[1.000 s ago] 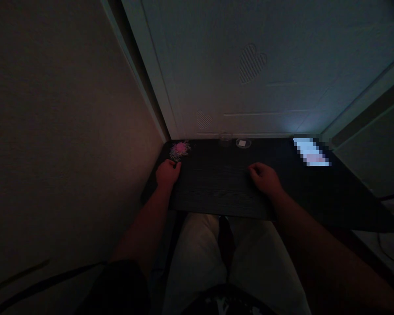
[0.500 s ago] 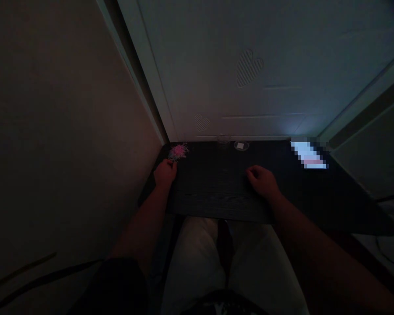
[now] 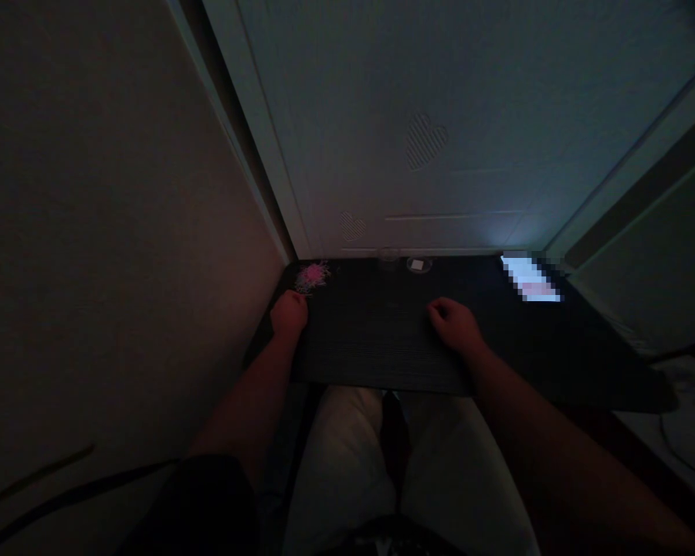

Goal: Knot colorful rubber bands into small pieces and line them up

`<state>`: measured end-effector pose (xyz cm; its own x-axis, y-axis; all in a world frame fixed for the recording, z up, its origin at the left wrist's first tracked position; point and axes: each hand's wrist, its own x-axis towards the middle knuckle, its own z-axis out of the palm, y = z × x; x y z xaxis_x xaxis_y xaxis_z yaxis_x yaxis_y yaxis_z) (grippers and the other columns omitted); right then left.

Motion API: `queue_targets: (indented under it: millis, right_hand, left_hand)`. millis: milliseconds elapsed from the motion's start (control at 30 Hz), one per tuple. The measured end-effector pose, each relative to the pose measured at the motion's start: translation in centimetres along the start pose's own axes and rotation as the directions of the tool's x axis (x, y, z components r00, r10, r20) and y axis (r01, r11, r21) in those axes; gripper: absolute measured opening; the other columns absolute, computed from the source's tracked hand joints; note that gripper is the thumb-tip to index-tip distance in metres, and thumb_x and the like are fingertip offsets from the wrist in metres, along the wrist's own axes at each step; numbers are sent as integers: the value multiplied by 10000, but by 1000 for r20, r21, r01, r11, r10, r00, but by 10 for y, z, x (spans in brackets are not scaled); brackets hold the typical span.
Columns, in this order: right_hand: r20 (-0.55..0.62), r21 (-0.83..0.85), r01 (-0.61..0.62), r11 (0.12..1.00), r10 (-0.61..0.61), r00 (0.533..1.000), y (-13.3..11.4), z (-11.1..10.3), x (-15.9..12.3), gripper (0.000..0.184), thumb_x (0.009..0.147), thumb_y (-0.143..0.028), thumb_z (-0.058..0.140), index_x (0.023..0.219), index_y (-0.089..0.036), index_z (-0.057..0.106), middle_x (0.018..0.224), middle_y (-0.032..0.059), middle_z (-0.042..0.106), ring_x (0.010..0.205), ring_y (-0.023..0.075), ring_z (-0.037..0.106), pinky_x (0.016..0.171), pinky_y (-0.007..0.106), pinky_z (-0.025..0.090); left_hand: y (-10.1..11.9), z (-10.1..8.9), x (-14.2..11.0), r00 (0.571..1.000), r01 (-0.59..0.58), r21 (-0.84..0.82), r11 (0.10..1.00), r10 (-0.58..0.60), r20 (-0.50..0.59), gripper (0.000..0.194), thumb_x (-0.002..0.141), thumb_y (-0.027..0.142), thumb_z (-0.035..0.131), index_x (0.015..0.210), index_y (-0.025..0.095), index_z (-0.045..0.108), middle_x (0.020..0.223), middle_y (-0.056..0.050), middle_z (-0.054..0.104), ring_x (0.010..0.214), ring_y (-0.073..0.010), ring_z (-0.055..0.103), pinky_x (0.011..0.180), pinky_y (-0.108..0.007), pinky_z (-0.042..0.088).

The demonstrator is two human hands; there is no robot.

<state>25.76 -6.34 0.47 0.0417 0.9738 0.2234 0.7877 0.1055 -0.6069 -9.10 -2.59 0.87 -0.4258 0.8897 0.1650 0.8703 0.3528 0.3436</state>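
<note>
The scene is dim. At the left of the black table [image 3: 371,340], my left hand [image 3: 289,310] rests closed, knuckles up, and no object shows in it. Just beyond its fingers lies a loose pile of thin pink and pale strands [image 3: 313,275]; I cannot tell whether the hand touches it. My right hand [image 3: 455,323] rests on the table right of the middle, curled into a loose fist with nothing visible in it. Beyond it, near the back edge, is a small clear round dish [image 3: 419,266] with a white square piece [image 3: 418,265] in it.
A faint clear round container [image 3: 388,256] stands at the back edge, left of the dish. A lit, blurred-out screen [image 3: 530,278] lies at the back right. A pale panel with heart reliefs [image 3: 426,142] rises behind the table, and a wall [image 3: 121,232] closes the left side.
The view has shifted slightly, so the table things sit a little lower and further left. My left fingers look more tucked in beside the strands. My right hand stays about where it was.
</note>
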Motion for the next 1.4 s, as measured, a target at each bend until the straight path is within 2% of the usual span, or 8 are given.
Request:
queue_targets:
  millis: [433, 533, 600, 767, 933, 1033, 1167, 1400]
  right_hand:
    - [5, 18, 3, 1000, -4, 1000, 0, 1, 1, 210, 797, -311, 465, 810, -180, 629, 765, 45, 655, 657, 154, 576, 602, 269, 401]
    - [12, 31, 2, 1000, -2, 1000, 0, 1, 1, 206, 797, -308, 467, 813, -179, 627, 762, 46, 652, 659, 155, 578, 607, 272, 404]
    - [14, 46, -3, 999, 3, 1000, -2, 1, 0, 196, 791, -308, 478, 815, -180, 625, 749, 44, 645, 646, 156, 573, 603, 278, 406]
    - [40, 314, 40, 949, -56, 998, -18, 6, -9, 216, 752, -322, 547, 887, -167, 611, 709, 26, 609, 622, 140, 546, 594, 271, 425]
    - [250, 640, -8, 769, -199, 948, -41, 19, -22, 451, 673, -348, 656, 1073, -159, 568, 700, -7, 592, 556, 100, 501, 523, 236, 398]
    - [289, 696, -84, 713, -171, 942, -45, 22, -24, 383, 672, -348, 657, 988, -143, 589, 649, -20, 568, 507, 79, 472, 476, 216, 361]
    - [288, 729, -102, 677, -168, 943, -44, 22, -22, 293, 691, -312, 629, 931, -149, 593, 620, -31, 562, 490, 70, 466, 475, 209, 364]
    - [249, 708, -85, 701, -136, 959, -42, 21, -22, 195, 705, -329, 614, 808, -166, 587, 621, -19, 578, 492, 82, 490, 478, 218, 381]
  left_hand:
    - [-6, -1, 2, 993, 21, -196, 980, -43, -110, 232, 860, 320, 389, 928, 174, 556, 923, -94, 657, 862, -209, 608, 734, -307, 433]
    - [-7, -3, 1, 992, -64, -288, 955, 30, -120, 240, 866, 317, 385, 942, 169, 558, 911, -79, 662, 850, -201, 605, 742, -305, 433]
    - [-4, -5, -4, 983, -174, -351, 920, 143, -113, 232, 863, 320, 397, 920, 170, 564, 888, -66, 661, 832, -188, 601, 748, -298, 431]
    - [33, -2, -44, 903, -378, -518, 767, 428, -26, 236, 863, 356, 416, 827, 177, 565, 781, -31, 634, 721, -148, 578, 702, -274, 432]
    - [89, 11, -93, 726, -355, -753, 554, 671, 151, 255, 879, 372, 390, 847, 174, 548, 710, 5, 602, 595, -96, 547, 599, -224, 419]
    - [104, 18, -104, 706, -297, -790, 536, 680, 196, 270, 872, 395, 400, 839, 170, 545, 636, 26, 560, 550, -87, 519, 566, -215, 403]
    - [103, 22, -102, 691, -253, -807, 533, 684, 234, 281, 865, 405, 404, 826, 165, 543, 631, 25, 560, 541, -84, 513, 550, -213, 399]
    - [100, 20, -103, 668, -237, -803, 546, 692, 273, 256, 848, 387, 430, 835, 165, 557, 651, 17, 578, 547, -86, 528, 552, -216, 412]
